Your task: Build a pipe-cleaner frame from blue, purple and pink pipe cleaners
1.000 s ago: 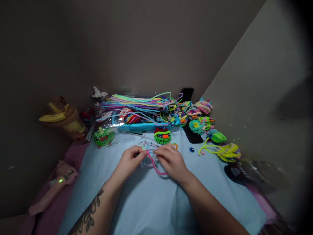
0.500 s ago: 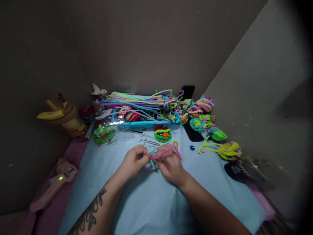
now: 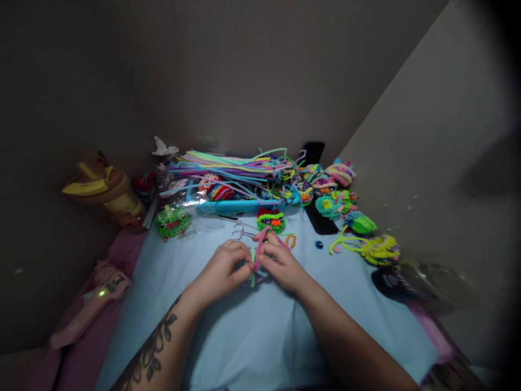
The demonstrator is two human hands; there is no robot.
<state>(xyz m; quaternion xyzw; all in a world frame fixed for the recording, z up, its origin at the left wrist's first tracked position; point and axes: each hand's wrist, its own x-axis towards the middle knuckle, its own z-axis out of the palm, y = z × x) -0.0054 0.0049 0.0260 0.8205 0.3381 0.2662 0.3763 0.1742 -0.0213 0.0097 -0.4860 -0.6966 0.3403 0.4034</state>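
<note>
I see both hands meeting over the pale blue cloth [image 3: 244, 336], near its middle. My left hand [image 3: 222, 271] and right hand [image 3: 280, 263] pinch a pink pipe cleaner [image 3: 260, 247] looping upward between them. It looks light, fuzzy and bendable; I judge it best gripped close to the bend.
</note>
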